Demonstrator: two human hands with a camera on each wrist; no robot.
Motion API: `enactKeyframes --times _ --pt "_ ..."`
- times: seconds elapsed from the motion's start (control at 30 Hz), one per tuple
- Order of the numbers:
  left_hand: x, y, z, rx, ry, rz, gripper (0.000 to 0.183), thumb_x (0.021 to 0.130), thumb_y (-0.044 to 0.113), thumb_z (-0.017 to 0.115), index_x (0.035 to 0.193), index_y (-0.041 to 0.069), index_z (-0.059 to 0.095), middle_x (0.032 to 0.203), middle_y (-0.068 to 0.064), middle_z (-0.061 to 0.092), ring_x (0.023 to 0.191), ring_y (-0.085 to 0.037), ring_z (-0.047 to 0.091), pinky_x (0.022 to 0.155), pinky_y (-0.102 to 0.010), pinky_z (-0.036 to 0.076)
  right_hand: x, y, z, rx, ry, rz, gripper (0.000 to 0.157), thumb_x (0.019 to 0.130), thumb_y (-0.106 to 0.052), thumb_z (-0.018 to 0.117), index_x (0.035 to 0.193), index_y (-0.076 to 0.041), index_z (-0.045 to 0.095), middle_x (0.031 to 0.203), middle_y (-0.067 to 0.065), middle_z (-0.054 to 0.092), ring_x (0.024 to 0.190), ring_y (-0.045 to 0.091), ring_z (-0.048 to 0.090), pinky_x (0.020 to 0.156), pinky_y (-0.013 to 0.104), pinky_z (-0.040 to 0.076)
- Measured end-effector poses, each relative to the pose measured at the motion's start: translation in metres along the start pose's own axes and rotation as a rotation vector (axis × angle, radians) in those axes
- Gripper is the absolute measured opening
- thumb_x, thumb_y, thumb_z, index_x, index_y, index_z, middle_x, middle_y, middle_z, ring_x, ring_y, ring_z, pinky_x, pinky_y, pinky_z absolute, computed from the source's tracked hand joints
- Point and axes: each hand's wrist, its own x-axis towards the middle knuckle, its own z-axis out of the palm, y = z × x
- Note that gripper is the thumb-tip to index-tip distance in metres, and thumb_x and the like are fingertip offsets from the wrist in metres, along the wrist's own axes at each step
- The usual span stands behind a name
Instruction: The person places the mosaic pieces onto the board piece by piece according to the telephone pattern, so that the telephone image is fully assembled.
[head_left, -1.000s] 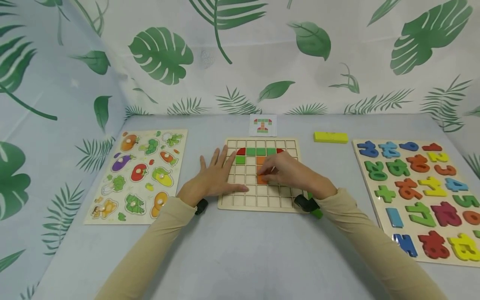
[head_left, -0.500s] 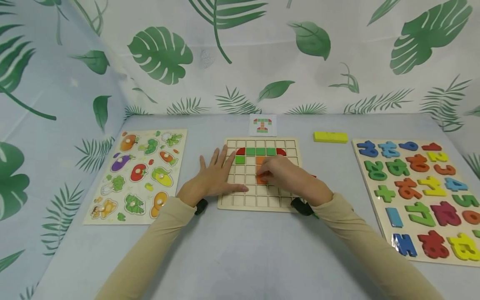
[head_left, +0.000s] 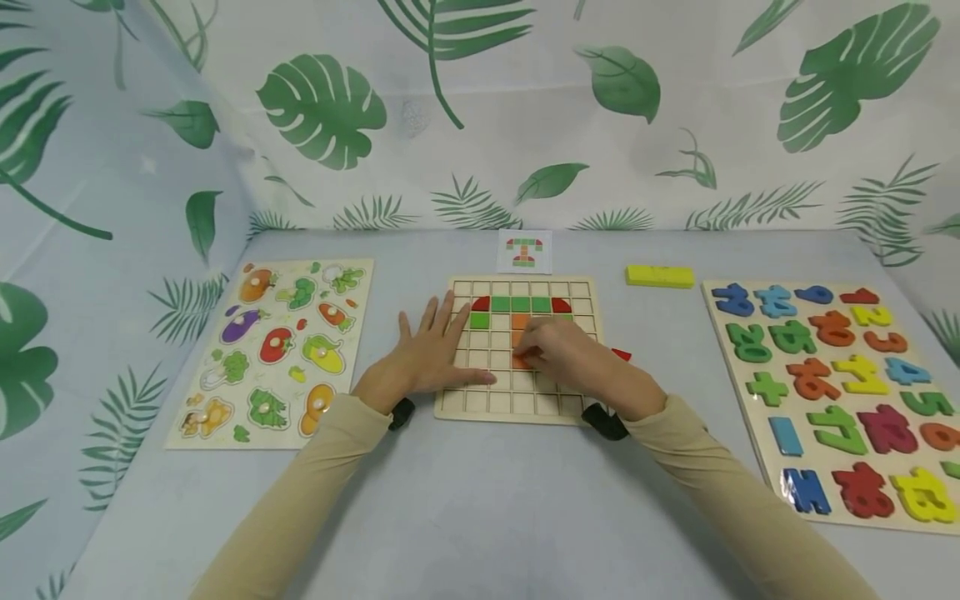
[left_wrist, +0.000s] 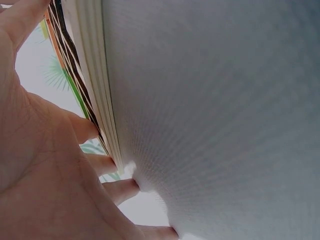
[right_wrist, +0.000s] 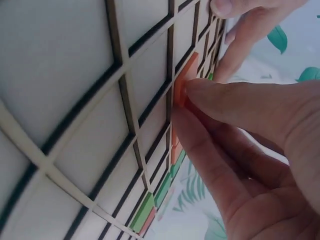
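Note:
A wooden grid board (head_left: 480, 404) lies mid-table, bearing a row of green tiles (head_left: 521, 303) between red rounded corner pieces (head_left: 561, 306). Below that row a green square tile (head_left: 480, 320) sits at the left, and orange tiles (head_left: 520, 321) run down the middle. My right hand (head_left: 573, 354) pinches an orange square tile (right_wrist: 187, 75) between thumb and finger at a grid cell, lowest in the orange column. Its fingers partly cover the tile. My left hand (head_left: 423, 350) lies spread over the board's left edge, fingers straight, thumb reaching across the grid.
Behind the board lies a card (head_left: 525, 252) printed with a coloured tile pattern. A yellow block (head_left: 660, 276) is at the back right. The vegetable puzzle (head_left: 281, 400) flanks the left side, the number puzzle (head_left: 757, 433) the right. A red piece (head_left: 621, 355) shows beside my right forearm.
My right wrist has shifted slightly left, uncovering a red piece beside the board and hiding green ones near the wrist. The fingers stay at the orange tile; the left hand has not moved.

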Motion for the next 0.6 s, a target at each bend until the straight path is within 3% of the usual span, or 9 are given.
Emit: enactKeyframes --times 0.2,0.37,0.47,0.6 --pt "-0.001 -0.001 0.003 -0.001 0.000 -0.001 0.116 0.092 0.073 0.061 0.170 0.013 -0.001 0.173 -0.016 -0.016 0.159 -0.039 -0.013 0.117 -0.076 -0.007 -0.010 0.006 0.000 0.150 -0.019 0.048 0.012 0.094 0.001 0.075 0.105 0.002 0.080 0.099 0.007 0.074 0.089 0.022 0.067 0.078 0.037 0.058" --pt "-0.001 -0.001 0.003 -0.002 0.006 -0.004 0.116 0.092 0.073 0.061 0.170 0.012 0.000 0.173 -0.017 -0.015 0.159 -0.039 -0.011 0.117 -0.076 -0.005 -0.025 0.016 -0.008 0.310 -0.009 0.069 0.026 0.097 -0.001 0.072 0.123 0.001 0.074 0.123 0.012 0.071 0.108 0.028 0.070 0.091 0.045 0.058" --pt "-0.001 -0.001 0.003 0.000 0.002 -0.004 0.116 0.092 0.073 0.061 0.170 0.013 -0.001 0.173 -0.016 -0.016 0.159 -0.039 -0.012 0.117 -0.076 -0.005 -0.035 0.021 -0.018 0.323 0.008 0.100 0.034 0.097 -0.002 0.073 0.131 0.001 0.071 0.135 0.016 0.064 0.115 0.033 0.066 0.095 0.050 0.056" --pt "-0.001 -0.001 0.001 -0.005 0.008 0.005 0.116 0.092 0.072 0.062 0.169 0.013 -0.002 0.173 -0.016 -0.017 0.159 -0.039 -0.013 0.117 -0.076 -0.006 -0.051 0.028 -0.036 0.273 0.029 0.141 0.038 0.096 -0.003 0.075 0.133 -0.002 0.070 0.138 0.016 0.060 0.118 0.036 0.062 0.096 0.054 0.054"
